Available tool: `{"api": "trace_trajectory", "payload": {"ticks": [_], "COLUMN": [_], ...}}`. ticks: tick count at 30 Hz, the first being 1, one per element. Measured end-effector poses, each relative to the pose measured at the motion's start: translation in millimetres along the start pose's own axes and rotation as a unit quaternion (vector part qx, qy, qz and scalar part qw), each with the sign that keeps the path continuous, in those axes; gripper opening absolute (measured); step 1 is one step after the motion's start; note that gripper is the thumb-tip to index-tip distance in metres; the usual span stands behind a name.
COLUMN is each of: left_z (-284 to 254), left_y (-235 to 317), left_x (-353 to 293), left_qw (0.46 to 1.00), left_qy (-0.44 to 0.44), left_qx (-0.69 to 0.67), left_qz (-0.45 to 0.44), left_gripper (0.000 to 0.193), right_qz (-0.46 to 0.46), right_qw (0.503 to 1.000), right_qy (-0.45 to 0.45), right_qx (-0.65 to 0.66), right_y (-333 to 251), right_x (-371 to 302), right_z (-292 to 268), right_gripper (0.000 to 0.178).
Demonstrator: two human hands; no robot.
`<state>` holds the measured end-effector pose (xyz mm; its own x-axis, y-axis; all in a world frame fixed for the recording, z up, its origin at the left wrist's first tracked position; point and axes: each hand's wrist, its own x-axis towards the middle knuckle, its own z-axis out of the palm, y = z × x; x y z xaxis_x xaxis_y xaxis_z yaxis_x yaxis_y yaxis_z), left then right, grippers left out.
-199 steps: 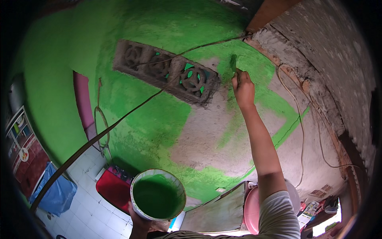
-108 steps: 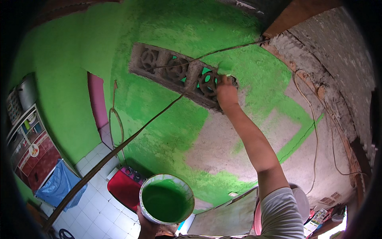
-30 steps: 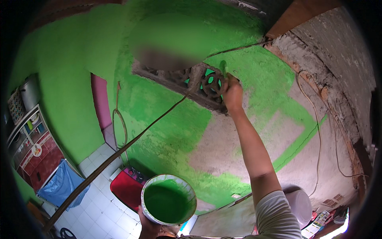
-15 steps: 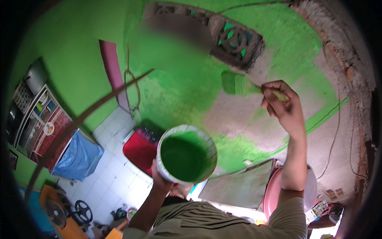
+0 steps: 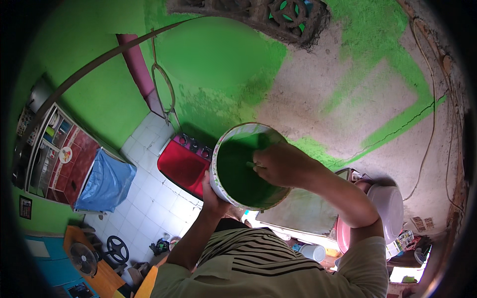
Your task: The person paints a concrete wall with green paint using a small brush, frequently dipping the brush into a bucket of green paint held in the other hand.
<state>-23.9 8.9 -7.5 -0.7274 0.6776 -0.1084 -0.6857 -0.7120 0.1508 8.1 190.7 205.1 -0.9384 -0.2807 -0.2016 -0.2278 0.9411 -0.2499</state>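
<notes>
Paint bucket [image 5: 244,130] held in front of torso [image 5: 268,256], gripped at left side by left hand [image 5: 214,199], fingers curled against it; brush [image 5: 250,165] clasped in bent fingers of right hand [image 5: 279,163] inside bucket, bristles hidden; green paint [image 5: 233,164] seen below, partly painted wall [image 5: 310,92] beyond

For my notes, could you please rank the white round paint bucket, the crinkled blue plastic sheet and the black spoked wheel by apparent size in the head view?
1. White round paint bucket
2. Crinkled blue plastic sheet
3. Black spoked wheel
</notes>
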Motion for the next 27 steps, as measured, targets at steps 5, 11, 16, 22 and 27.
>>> {"api": "trace_trajectory", "payload": {"ticks": [5,11,16,22,27], "left_z": [-10.4,3.2,6.2,5.3,30.0], "left_y": [0.9,-5.8,2.3,9.7,14.8], "left_x": [-1.5,2.2,0.6,2.9,0.1], "left_qw": [0.999,0.999,0.999,0.999,0.999], "left_qy": [0.004,0.006,0.014,0.009,0.009], "left_qx": [0.036,0.028,0.043,0.043,0.017], "left_qz": [-0.005,-0.031,-0.008,0.012,0.028], "left_gripper": [0.067,0.069,0.07,0.069,0.061], "right_qz": [0.092,0.07,0.023,0.17,0.229], "right_qw": [0.995,0.997,0.98,0.827,0.687], "right_qy": [0.027,0.029,0.132,0.175,0.249], "right_qx": [0.023,0.033,0.149,0.506,0.643], "right_y": [-7.7,5.2,20.1,32.4,48.7], "right_x": [-13.7,-8.2,-38.8,-64.1,-79.9], "right_z": [-22.0,8.5,-15.3,-31.2,6.2], "right_gripper": [0.027,0.02,0.019,0.02,0.027]}}
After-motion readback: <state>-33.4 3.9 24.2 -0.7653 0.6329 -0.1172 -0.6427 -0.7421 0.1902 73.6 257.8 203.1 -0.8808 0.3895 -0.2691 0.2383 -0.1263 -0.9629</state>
